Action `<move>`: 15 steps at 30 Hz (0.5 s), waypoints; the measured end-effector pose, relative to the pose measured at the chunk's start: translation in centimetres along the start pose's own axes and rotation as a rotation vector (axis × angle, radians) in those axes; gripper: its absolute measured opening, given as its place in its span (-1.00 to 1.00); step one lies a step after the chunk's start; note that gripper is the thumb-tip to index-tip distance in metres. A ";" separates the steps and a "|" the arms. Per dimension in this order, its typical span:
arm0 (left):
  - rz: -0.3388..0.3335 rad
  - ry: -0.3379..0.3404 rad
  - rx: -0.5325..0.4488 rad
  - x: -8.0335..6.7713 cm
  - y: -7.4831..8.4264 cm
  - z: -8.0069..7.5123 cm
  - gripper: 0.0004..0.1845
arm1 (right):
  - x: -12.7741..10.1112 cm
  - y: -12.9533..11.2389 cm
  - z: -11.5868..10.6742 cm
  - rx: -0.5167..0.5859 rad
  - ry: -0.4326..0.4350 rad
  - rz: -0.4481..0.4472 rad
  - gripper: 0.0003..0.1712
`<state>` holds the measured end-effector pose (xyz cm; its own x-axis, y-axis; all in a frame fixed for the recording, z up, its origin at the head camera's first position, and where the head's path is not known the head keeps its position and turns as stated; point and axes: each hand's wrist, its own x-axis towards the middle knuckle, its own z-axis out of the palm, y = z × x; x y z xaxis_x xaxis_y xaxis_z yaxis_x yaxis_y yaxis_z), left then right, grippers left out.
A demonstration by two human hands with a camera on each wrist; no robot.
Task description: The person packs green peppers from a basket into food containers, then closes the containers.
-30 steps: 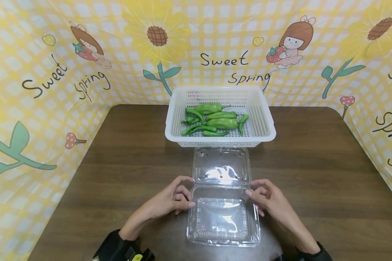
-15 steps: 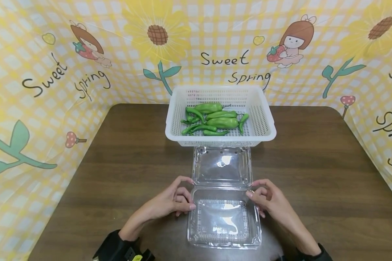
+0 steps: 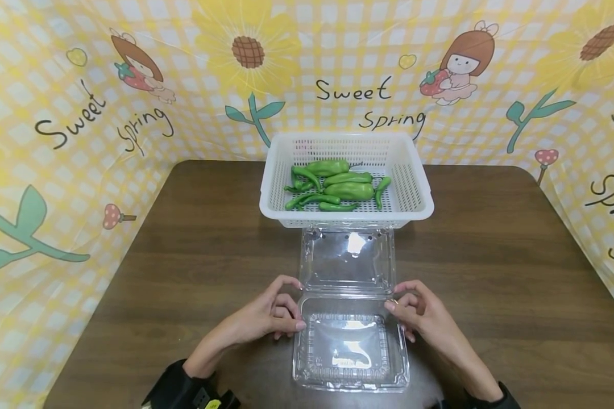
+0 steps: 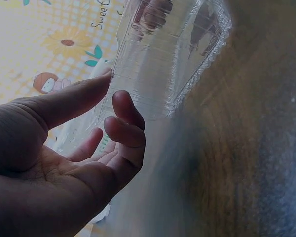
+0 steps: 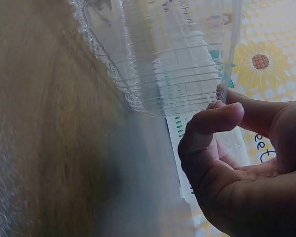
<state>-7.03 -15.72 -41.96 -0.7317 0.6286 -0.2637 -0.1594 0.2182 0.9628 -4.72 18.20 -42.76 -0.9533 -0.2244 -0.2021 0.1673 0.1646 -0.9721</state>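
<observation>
- Setting: a dark wood-grain table (image 3: 194,250) enclosed by a yellow gingham backdrop (image 3: 133,74) printed with sunflowers and the words "Sweet Spring".
- Clear plastic clamshell container (image 3: 350,346): it lies open on the table between the two hands; its tray holds nothing, and its hinged lid (image 3: 347,261) is folded away from the hands, flat or nearly so, reaching towards the basket.
- Left hand (image 3: 266,315): fingers curled, with thumb and fingertips pinching the left rim of the tray near the hinge. The left wrist view shows the thumb (image 4: 69,101) stretched along the clear wall.
- Right hand (image 3: 422,312): mirrors the left, with bent fingers gripping the right rim at the hinge end. In the right wrist view the forefinger (image 5: 214,121) lies against the ribbed plastic.
- White perforated basket (image 3: 419,199): it stands just beyond the lid, farther from both hands, and contains the green peppers (image 3: 340,190), heaped together in its middle.
- Progress, as judged: the container is opened and steadied, which looks like the preparatory step completed. No pepper has left the basket, so filling the tray and shutting the lid appear wholly outstanding.
</observation>
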 end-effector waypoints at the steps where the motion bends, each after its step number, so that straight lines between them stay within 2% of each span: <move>1: -0.002 -0.002 0.002 0.0 0.0 0.0 -0.31 | 0.0 0.0 0.0 -0.001 -0.004 -0.008 -0.50; 8: -0.002 -0.007 -0.001 -0.2 0.2 0.0 -0.33 | 0.0 0.3 0.0 -0.006 -0.022 -0.079 -0.54; 15: -0.002 0.002 -0.029 0.0 0.4 0.2 -0.36 | 0.0 0.2 0.0 -0.019 -0.007 -0.082 -0.57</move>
<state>-6.97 -15.52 -41.62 -0.7325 0.6270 -0.2651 -0.1795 0.1978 0.9637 -4.73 18.22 -42.92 -0.9617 -0.2447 -0.1233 0.0843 0.1640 -0.9829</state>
